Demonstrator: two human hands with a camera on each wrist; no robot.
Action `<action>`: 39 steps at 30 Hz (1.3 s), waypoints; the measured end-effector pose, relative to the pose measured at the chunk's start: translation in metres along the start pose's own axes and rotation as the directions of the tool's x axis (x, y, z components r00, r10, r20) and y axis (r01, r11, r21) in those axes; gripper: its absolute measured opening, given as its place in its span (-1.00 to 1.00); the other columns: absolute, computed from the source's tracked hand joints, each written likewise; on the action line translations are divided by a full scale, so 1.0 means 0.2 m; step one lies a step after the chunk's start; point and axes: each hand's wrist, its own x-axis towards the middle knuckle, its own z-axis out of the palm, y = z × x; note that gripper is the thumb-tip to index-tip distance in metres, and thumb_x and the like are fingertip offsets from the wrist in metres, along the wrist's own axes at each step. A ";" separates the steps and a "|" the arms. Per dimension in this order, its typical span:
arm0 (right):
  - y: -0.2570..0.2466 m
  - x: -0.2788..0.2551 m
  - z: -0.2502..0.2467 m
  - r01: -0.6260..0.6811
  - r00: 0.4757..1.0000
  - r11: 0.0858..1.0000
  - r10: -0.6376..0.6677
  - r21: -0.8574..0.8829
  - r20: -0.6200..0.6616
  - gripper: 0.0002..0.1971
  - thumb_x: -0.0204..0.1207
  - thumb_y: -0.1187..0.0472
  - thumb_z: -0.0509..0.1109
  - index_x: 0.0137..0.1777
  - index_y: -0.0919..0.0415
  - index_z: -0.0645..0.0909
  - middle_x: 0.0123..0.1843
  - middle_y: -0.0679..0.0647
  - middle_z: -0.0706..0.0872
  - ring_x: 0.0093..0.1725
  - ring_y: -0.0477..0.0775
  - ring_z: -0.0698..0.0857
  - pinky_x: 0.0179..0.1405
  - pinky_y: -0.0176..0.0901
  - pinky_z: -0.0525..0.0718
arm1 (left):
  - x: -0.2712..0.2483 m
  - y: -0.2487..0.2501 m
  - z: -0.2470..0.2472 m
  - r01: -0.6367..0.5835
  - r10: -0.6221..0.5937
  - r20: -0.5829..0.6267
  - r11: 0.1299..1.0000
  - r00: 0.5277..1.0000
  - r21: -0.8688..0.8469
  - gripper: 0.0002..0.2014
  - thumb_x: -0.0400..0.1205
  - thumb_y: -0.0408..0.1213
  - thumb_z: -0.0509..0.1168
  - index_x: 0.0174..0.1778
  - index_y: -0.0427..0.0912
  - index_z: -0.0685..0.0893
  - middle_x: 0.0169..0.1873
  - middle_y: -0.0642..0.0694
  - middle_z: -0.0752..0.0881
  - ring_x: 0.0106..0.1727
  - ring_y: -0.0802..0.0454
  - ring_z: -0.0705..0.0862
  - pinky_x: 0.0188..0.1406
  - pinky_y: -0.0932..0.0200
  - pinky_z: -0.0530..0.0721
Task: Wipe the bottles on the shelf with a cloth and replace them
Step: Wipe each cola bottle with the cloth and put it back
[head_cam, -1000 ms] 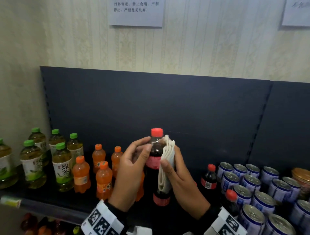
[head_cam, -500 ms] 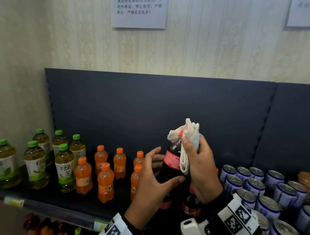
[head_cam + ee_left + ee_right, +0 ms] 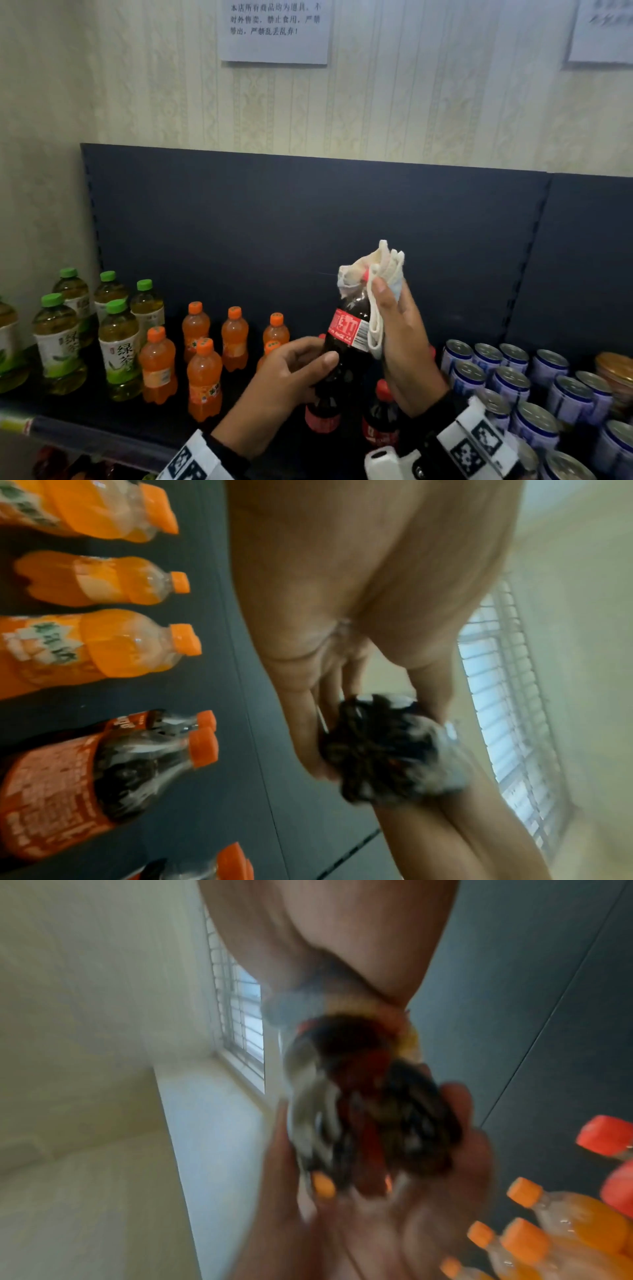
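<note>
A dark cola bottle (image 3: 346, 330) with a red label is held above the shelf, leaning slightly right. My left hand (image 3: 308, 359) grips its lower body, thumb across the front. My right hand (image 3: 390, 308) holds a folded white cloth (image 3: 373, 270) bunched over the cap and neck, so only a sliver of red cap shows. In the left wrist view the bottle's base (image 3: 387, 756) sits between my fingers. The right wrist view is blurred and shows the bottle (image 3: 369, 1096) from below, with the cloth (image 3: 407, 1034) behind it.
Orange soda bottles (image 3: 202, 373) and green tea bottles (image 3: 118, 346) stand to the left. Two more cola bottles (image 3: 382, 421) stand under my hands. Several blue cans (image 3: 507, 380) crowd the right. The dark back panel (image 3: 274, 222) rises behind, and the shelf's front edge (image 3: 68, 428) runs low left.
The cola bottle has been lifted and carried to the right. The cloth went from the bottle's side up over its cap. My left hand slid down to the lower body.
</note>
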 end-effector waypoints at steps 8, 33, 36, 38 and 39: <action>0.25 -0.29 0.10 0.005 0.987 0.988 0.020 -0.156 0.159 -0.22 0.64 -0.27 0.27 0.80 -0.38 -0.01 0.84 -0.27 0.26 0.74 -0.33 0.37 0.67 -0.28 0.49 | 0.05 0.06 0.06 -0.165 0.134 -0.266 0.981 0.955 -0.100 -0.70 0.61 -0.05 0.40 0.15 -0.12 0.85 0.07 -0.20 0.90 0.15 -0.17 0.88 0.03 0.00 0.87; 0.15 -0.14 0.06 0.131 0.975 0.960 -0.080 -0.247 0.208 -0.38 0.84 -0.08 0.15 0.86 -0.21 0.09 0.80 -0.36 0.34 0.79 -0.28 0.30 0.74 -0.18 0.36 | 0.04 0.06 0.03 -0.200 0.183 -0.222 0.978 0.958 -0.055 -0.63 0.65 -0.02 0.35 0.37 -0.01 0.69 0.13 -0.07 0.89 0.18 0.02 0.87 0.01 0.26 0.82; 0.22 -0.21 0.06 0.110 0.970 0.959 -0.046 -0.262 0.239 -0.36 0.85 -0.07 0.17 0.87 -0.22 0.04 0.86 -0.34 0.20 0.84 -0.29 0.17 0.84 -0.13 0.26 | 0.04 0.06 0.01 -0.181 0.151 -0.246 0.978 0.957 -0.101 -0.63 0.69 0.05 0.27 0.35 0.02 0.69 0.16 -0.03 0.88 0.19 0.03 0.86 -0.02 0.17 0.84; 0.23 -0.22 0.06 0.106 0.974 0.960 -0.048 -0.259 0.222 -0.32 0.82 -0.11 0.20 0.86 -0.24 0.01 0.86 -0.40 0.16 0.84 -0.31 0.13 0.86 -0.05 0.22 | 0.03 0.06 0.02 -0.141 0.121 -0.209 0.986 0.970 -0.084 -0.60 0.63 0.14 0.29 0.32 0.09 0.74 0.22 0.00 0.86 0.26 0.08 0.83 0.15 0.09 0.77; 0.23 -0.21 0.06 0.103 0.977 0.963 -0.051 -0.248 0.208 -0.31 0.80 -0.13 0.21 0.86 -0.24 0.01 0.85 -0.42 0.18 0.84 -0.31 0.15 0.85 -0.06 0.24 | 0.03 0.06 0.03 -0.115 0.102 -0.172 0.991 0.980 -0.070 -0.57 0.59 0.17 0.32 0.32 0.12 0.75 0.23 0.04 0.86 0.28 0.11 0.82 0.21 0.10 0.73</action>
